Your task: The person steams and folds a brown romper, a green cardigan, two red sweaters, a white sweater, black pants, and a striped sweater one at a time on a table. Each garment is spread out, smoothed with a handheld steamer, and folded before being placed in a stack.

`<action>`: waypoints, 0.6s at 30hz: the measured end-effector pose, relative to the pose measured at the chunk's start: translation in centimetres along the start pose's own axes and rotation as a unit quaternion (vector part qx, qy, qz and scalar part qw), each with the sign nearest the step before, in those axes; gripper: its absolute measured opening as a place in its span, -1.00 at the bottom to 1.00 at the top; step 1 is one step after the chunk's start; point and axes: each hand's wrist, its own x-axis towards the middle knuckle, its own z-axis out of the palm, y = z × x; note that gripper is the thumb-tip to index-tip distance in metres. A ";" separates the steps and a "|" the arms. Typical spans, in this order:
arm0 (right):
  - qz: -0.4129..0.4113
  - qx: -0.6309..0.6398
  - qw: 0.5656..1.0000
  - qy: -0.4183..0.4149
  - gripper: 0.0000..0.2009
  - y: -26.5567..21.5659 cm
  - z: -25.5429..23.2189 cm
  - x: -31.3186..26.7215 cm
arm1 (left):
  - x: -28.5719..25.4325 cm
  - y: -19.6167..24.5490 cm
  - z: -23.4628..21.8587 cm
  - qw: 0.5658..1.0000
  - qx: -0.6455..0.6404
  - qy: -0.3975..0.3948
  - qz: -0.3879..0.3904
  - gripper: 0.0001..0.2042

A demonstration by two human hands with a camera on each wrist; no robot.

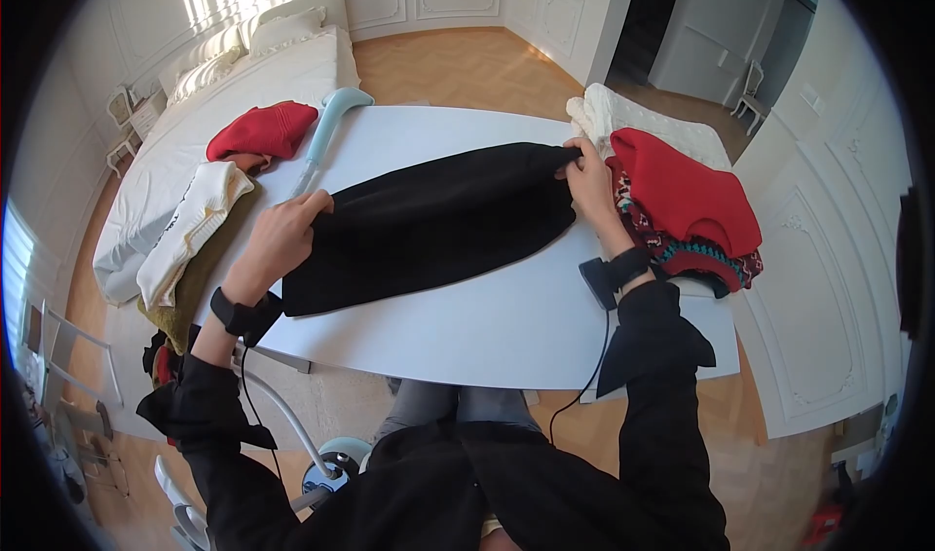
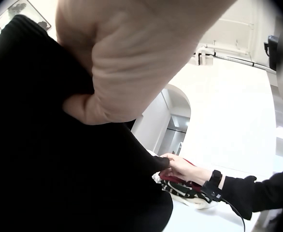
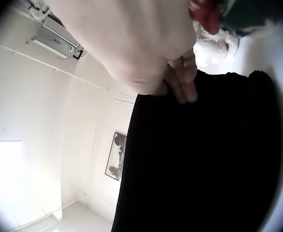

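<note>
A black folded garment (image 1: 438,222) stretches between both hands over the white table, in a long, narrow shape. My left hand (image 1: 284,235) pinches its upper left edge; in the left wrist view the thumb (image 2: 78,108) presses against the dark cloth. On the far right corner my right hand (image 1: 589,179) pinches the cloth between thumb and fingers. The right wrist view has the fingers (image 3: 182,84) curled at the top of the garment (image 3: 199,159), which hangs down from them. Ribbing shows at one end in the left wrist view.
Right of the garment, folded sweaters are stacked, a red one (image 1: 687,186) over a patterned one and a cream knit (image 1: 648,123) behind. A light-blue steamer head (image 1: 336,118) lies at the table's (image 1: 409,332) far left. Red, white (image 1: 195,225) and olive clothes lie along the left side.
</note>
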 end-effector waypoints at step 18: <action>-0.095 -0.213 0.953 -0.192 -0.73 -0.3 -3.7 -8.3 | -7.2 -1.3 5.1 0.993 0.088 -0.076 0.037 -0.74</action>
